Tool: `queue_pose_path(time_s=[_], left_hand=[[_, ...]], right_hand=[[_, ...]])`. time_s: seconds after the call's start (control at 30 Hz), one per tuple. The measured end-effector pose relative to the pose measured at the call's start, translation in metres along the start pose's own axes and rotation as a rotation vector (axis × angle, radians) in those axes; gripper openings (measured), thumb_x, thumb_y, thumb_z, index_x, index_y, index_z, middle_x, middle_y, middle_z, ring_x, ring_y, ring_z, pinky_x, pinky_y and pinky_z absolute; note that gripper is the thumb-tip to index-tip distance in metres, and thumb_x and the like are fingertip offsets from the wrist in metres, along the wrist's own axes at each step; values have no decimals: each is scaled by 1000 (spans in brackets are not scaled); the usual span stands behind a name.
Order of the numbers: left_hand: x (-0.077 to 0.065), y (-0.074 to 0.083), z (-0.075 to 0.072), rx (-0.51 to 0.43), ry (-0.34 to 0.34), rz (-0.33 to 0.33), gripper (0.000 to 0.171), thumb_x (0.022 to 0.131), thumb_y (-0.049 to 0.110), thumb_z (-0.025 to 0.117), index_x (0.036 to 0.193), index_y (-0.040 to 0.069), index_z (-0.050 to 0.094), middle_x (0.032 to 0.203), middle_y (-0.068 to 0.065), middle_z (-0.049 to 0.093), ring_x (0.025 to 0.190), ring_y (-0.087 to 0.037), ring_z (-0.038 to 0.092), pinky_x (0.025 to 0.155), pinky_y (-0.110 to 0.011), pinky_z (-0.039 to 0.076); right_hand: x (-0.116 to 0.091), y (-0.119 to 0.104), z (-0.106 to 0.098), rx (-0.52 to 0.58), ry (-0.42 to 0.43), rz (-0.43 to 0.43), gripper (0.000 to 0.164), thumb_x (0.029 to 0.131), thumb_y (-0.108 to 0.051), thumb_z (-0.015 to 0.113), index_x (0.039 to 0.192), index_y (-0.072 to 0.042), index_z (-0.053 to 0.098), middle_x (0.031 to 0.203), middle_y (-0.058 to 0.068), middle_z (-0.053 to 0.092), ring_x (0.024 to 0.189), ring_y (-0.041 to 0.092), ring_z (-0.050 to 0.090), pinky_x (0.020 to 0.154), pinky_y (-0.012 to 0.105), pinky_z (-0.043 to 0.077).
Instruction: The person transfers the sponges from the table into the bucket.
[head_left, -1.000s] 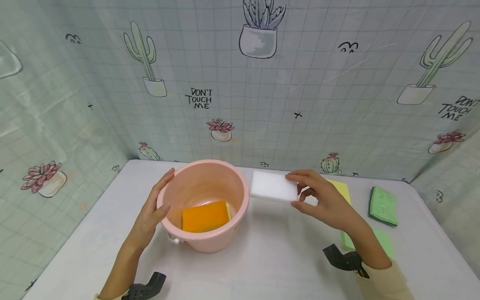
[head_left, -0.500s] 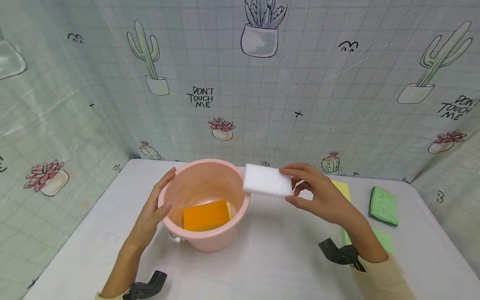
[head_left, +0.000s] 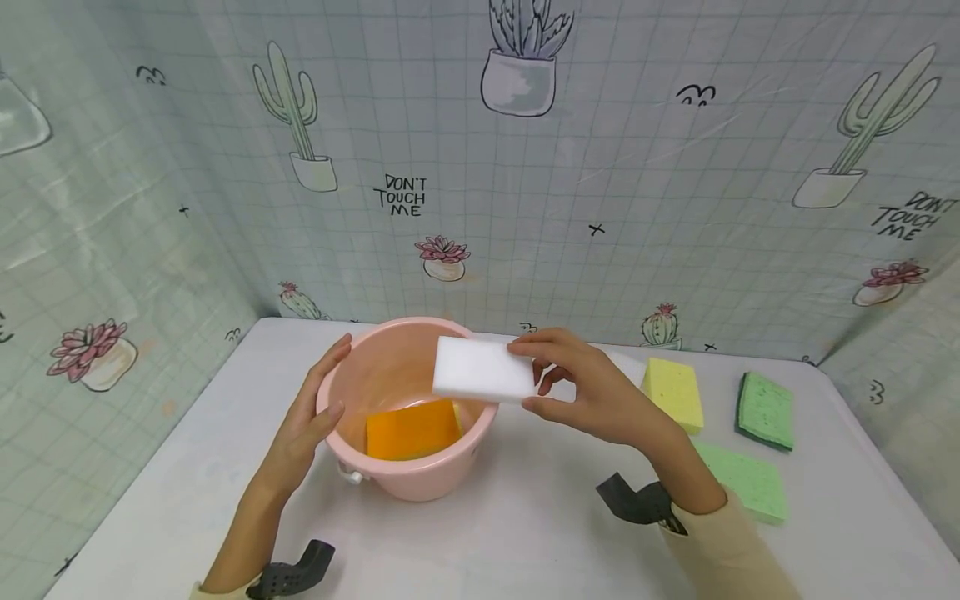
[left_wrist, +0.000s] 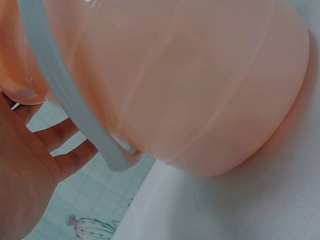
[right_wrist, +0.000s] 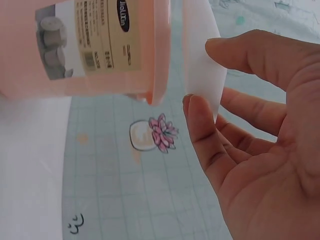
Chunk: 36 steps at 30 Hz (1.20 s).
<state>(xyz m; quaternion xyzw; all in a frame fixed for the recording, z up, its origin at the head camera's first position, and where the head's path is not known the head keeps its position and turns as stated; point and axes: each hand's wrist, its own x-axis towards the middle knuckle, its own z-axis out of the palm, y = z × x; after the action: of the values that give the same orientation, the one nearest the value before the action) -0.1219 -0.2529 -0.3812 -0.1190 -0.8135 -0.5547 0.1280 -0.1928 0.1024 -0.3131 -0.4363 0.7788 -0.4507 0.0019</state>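
On the right hand (head_left: 588, 390), the thumb and fingers pinch one short end of a white sponge (head_left: 480, 368). From where I stand, that sponge hangs over the right side of the pink bucket (head_left: 420, 482), just above its rim and not touching it. The left hand (head_left: 303, 417) is at the bucket's left side, its fingers spread apart and resting there, near the bucket's pale handle (left_wrist: 70, 95). Down inside the bucket lies an orange sponge (head_left: 412, 431). The bucket stands on the white tabletop (head_left: 547, 529). To the right of the bucket lie a yellow sponge (head_left: 675, 395), a pale green sponge (head_left: 750, 483) and, a bit farther from the bucket, a green sponge with a dark bottom (head_left: 767, 411). I think the white sponge could slip, because only one end is held. If the right hand dipped too low or let go too near the edge, the sponge might bump the bucket's rim and drop outside. The bucket looks light, so it could tip too if the left hand pushed hard.
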Motion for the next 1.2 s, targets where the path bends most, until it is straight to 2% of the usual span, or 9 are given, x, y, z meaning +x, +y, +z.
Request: queue_pose_path(time_s=[0.4, 0.7, 0.9, 1.2], left_hand=[[0, 0, 0, -19, -9, 29, 65, 90, 13, 47, 151, 20, 28, 157, 8, 19, 142, -21, 18, 101, -70, 18], [0, -4, -3, -25, -24, 47, 65, 91, 12, 45, 152, 18, 25, 158, 6, 18, 142, -18, 19, 102, -68, 21], [-1, -5, -3, -33, -26, 47, 64, 91, 16, 46, 152, 18, 25, 158, 6, 17, 142, -20, 18, 101, -69, 21], [0, -7, -3, -57, -40, 66, 62, 93, 17, 44, 151, 17, 25, 158, 4, 17, 142, -20, 18, 101, -70, 19]], right_hand=[[27, -14, 23, -29, -83, 11, 55, 79, -4, 76, 131, -5, 56, 131, 4, 49, 90, 12, 57, 76, 26, 53], [43, -21, 40, -63, -150, 3, 52, 81, -10, 75, 129, -5, 57, 125, 2, 50, 88, 12, 54, 74, 24, 51], [51, -24, 53, -46, -194, 32, 50, 81, -5, 71, 129, -7, 57, 119, -2, 52, 87, 11, 55, 75, 23, 51], [56, -27, 62, -77, -235, 11, 48, 82, -5, 69, 129, -5, 57, 126, 0, 49, 87, 11, 56, 77, 21, 49]])
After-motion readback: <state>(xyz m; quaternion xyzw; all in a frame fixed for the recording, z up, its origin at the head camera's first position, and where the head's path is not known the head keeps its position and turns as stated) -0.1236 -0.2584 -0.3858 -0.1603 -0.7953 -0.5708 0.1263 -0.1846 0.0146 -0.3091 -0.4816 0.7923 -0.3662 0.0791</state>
